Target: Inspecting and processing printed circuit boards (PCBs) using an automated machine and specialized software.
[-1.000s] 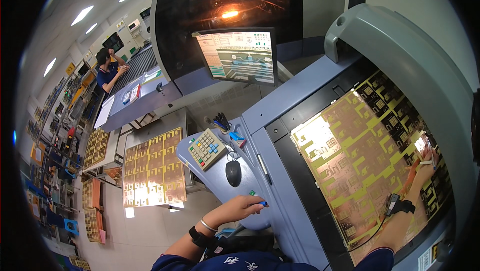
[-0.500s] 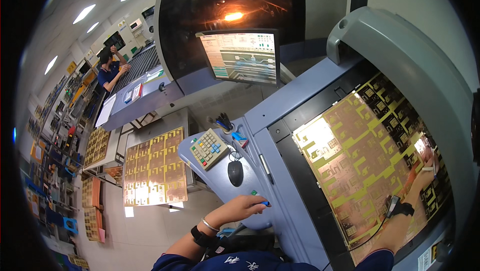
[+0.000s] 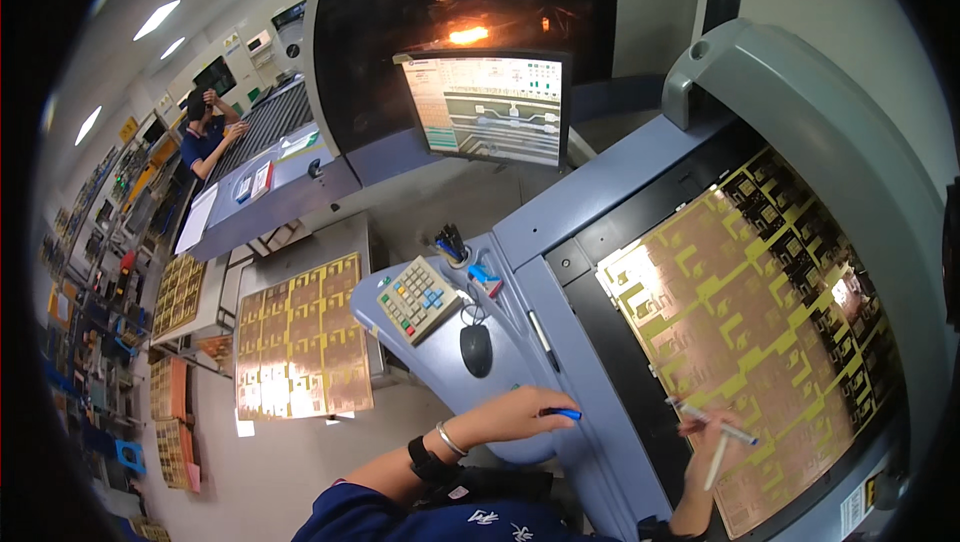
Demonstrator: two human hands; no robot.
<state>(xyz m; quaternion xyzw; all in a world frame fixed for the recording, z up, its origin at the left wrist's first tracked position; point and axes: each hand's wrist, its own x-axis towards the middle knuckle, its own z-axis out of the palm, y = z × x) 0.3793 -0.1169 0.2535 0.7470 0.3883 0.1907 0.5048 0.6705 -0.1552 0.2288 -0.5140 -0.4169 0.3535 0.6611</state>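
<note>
My left hand [image 3: 512, 416], with a bracelet and a dark band at its wrist, is closed on a small blue pen cap [image 3: 567, 414] above the front ledge of the machine. My right hand [image 3: 708, 434] grips a slim white marker pen [image 3: 735, 430] with a bluish end. A second pale stick [image 3: 716, 462] juts from the same hand; its kind I cannot make out. This hand hovers over the near left part of a large copper and yellow-green circuit board panel [image 3: 730, 312] on the black machine bed. Whether the pen tip touches anything I cannot tell.
A keypad [image 3: 418, 297], a mouse [image 3: 476, 350] and a pen cup [image 3: 453, 245] stand on the side shelf. Behind them is a lit monitor [image 3: 490, 107]. A grey machine arm [image 3: 800, 92] arches over the panel. Another panel [image 3: 305, 342] lies on a table at left; a co-worker [image 3: 207, 132] sits beyond.
My right hand has drawn back from the far right of the panel to its near left side, with the pen in it. My left hand has shifted slightly right. The view has turned a little.
</note>
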